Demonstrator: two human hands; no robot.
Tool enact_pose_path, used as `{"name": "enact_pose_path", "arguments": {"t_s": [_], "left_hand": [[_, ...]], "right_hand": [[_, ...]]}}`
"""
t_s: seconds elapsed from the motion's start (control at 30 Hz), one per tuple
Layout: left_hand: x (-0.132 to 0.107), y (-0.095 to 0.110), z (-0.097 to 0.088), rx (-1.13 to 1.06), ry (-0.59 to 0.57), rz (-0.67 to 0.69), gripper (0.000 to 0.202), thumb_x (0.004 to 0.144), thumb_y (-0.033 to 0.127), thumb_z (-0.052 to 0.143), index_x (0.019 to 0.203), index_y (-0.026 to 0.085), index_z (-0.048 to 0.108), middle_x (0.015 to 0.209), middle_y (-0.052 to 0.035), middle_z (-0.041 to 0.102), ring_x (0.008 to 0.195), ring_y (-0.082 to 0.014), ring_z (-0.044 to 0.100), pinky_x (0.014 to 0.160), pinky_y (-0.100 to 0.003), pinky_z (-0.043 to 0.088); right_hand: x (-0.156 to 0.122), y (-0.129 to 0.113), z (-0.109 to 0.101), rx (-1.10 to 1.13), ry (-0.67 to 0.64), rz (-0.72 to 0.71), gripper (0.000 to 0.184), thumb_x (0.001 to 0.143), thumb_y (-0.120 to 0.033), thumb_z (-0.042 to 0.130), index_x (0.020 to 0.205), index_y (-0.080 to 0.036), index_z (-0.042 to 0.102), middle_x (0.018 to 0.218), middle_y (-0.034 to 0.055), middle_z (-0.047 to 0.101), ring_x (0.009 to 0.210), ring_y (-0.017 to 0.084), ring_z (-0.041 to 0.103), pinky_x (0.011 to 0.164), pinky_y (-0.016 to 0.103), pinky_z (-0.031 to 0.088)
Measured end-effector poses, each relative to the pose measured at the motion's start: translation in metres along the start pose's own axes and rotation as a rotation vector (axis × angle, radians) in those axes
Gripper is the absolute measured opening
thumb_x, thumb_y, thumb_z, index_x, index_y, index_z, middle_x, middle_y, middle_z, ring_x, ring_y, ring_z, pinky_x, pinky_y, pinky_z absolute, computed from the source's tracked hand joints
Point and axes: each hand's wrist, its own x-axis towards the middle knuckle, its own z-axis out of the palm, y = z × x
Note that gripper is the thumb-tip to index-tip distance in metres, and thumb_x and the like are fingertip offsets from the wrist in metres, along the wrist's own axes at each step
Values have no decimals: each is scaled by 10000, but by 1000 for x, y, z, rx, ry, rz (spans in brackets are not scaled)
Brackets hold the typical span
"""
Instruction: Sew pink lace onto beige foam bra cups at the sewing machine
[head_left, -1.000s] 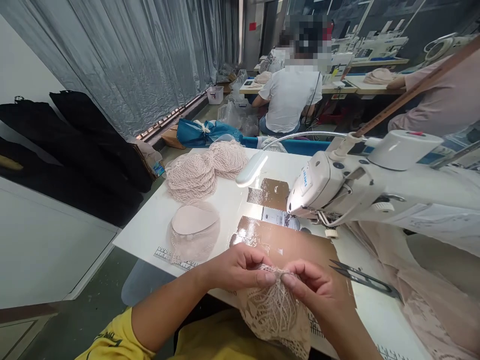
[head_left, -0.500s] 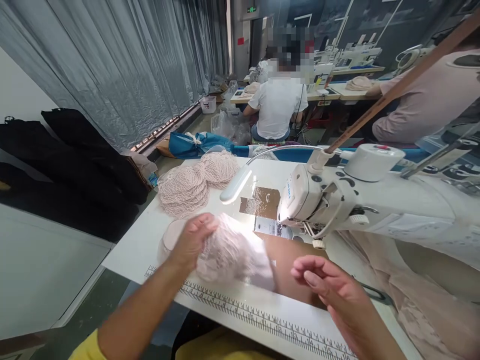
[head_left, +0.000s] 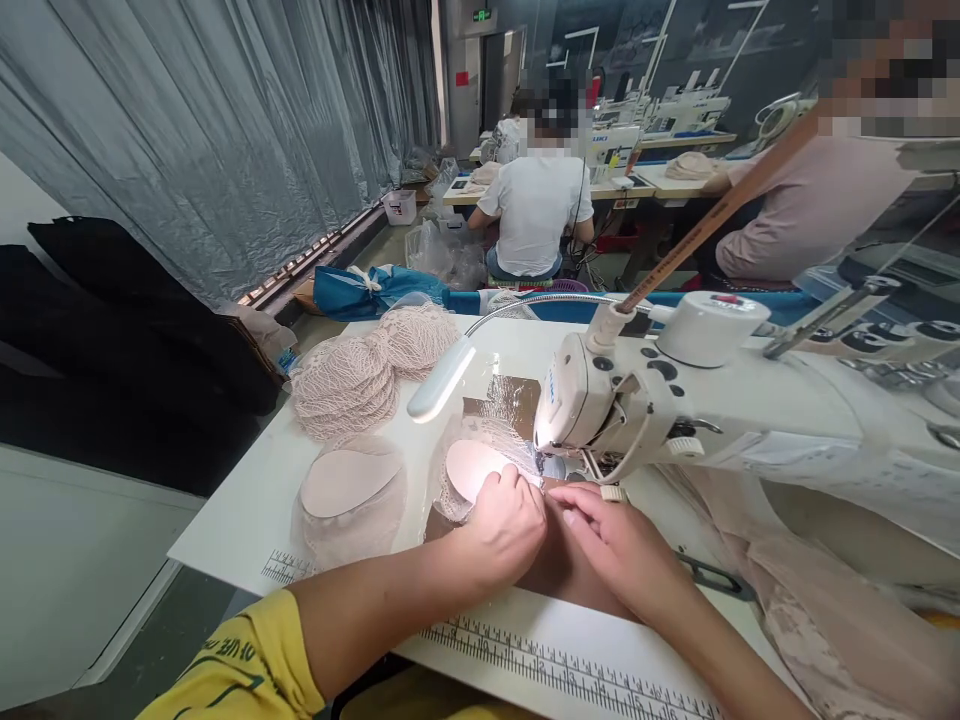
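My left hand point(head_left: 510, 525) is closed on the edge of a beige lace bra cup point(head_left: 469, 468), just in front of the sewing machine's needle area point(head_left: 551, 462). The cup lies with its smooth oval pad up and lace around it. Beside it, my right hand point(head_left: 619, 545) rests on the brown board point(head_left: 574, 580), fingers stretched toward the left fingertips; I see nothing held in it. Another padded cup point(head_left: 349, 485) lies flat on the left of the table. Behind that sit stacked lace cups point(head_left: 345, 385).
A white sewing machine point(head_left: 675, 390) spans the right side, with a lamp point(head_left: 442, 380) on a bent neck. Beige fabric point(head_left: 795, 600) hangs at the right. A printed ruler point(head_left: 555, 665) runs along the front edge. Two people point(head_left: 529, 215) sit at machines ahead.
My left hand has carried the lace cup right to the needle area and laid it pad side up. My right hand has moved left beside it. The view has shifted slightly right.
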Motion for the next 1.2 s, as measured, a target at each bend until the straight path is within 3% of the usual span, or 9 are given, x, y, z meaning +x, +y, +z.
{"name": "enact_pose_path", "arguments": {"t_s": [0.1, 0.27, 0.4, 0.5, 0.6, 0.8, 1.03, 1.2], "left_hand": [[-10, 0, -12, 23, -64, 34, 92, 757, 95, 515, 779, 109, 603, 727, -106, 581, 705, -240, 546, 590, -349, 403], [-14, -29, -33, -286, 54, 148, 228, 899, 160, 442, 729, 135, 591, 683, -55, 591, 652, -161, 553, 636, -282, 439], [-9, -48, -19, -431, 197, 197, 254, 941, 182, 398, 887, 116, 637, 953, -106, 675, 817, -162, 611, 714, -261, 468], [-4, -51, 3, -343, 277, 245, 259, 940, 198, 398, 974, 104, 638, 1138, -143, 648, 967, -214, 609, 775, -324, 463], [2, -53, 14, -322, 264, 257, 278, 947, 203, 383, 1006, 100, 635, 1167, -151, 640, 963, -221, 609, 776, -338, 460], [12, -63, 11, -361, 287, 268, 303, 958, 217, 381, 1041, 95, 646, 1090, -145, 671, 853, -202, 595, 757, -322, 460], [12, -65, 5, -422, 291, 240, 313, 937, 196, 395, 1072, 101, 660, 945, -133, 694, 797, -198, 564, 729, -320, 459], [13, -65, 6, -411, 315, 160, 330, 949, 260, 407, 1085, 111, 669, 975, -130, 698, 882, -221, 570, 771, -351, 467]], "right_hand": [[3, -2, 15, -217, 38, -107, 394, 877, -116, 353, 1108, -183, 666, 1118, 92, 684, 945, 219, 654, 818, 344, 522], [0, 0, 32, -571, 58, -166, 429, 828, -5, 414, 1119, -178, 677, 1071, 83, 683, 799, 209, 655, 661, 318, 533], [-1, 4, 36, -714, 109, -184, 483, 802, 36, 432, 1160, -183, 671, 1095, 87, 691, 764, 199, 649, 669, 321, 539], [0, 4, 37, -768, 148, -183, 521, 781, 50, 432, 1182, -188, 664, 1085, 86, 701, 697, 188, 638, 645, 323, 538], [3, 7, 38, -790, 177, -181, 548, 753, 56, 433, 1179, -197, 669, 1025, 84, 715, 658, 185, 631, 585, 307, 522], [8, 13, 41, -797, 209, -169, 521, 765, 31, 455, 1178, -207, 666, 817, 102, 695, 658, 200, 628, 522, 282, 468], [5, 13, 42, -824, 219, -190, 578, 733, 65, 445, 1186, -219, 664, 799, 93, 693, 669, 202, 633, 495, 277, 458], [3, 13, 42, -792, 257, -229, 562, 732, 60, 446, 1170, -205, 677, 952, 94, 711, 714, 208, 644, 529, 288, 495]]}}
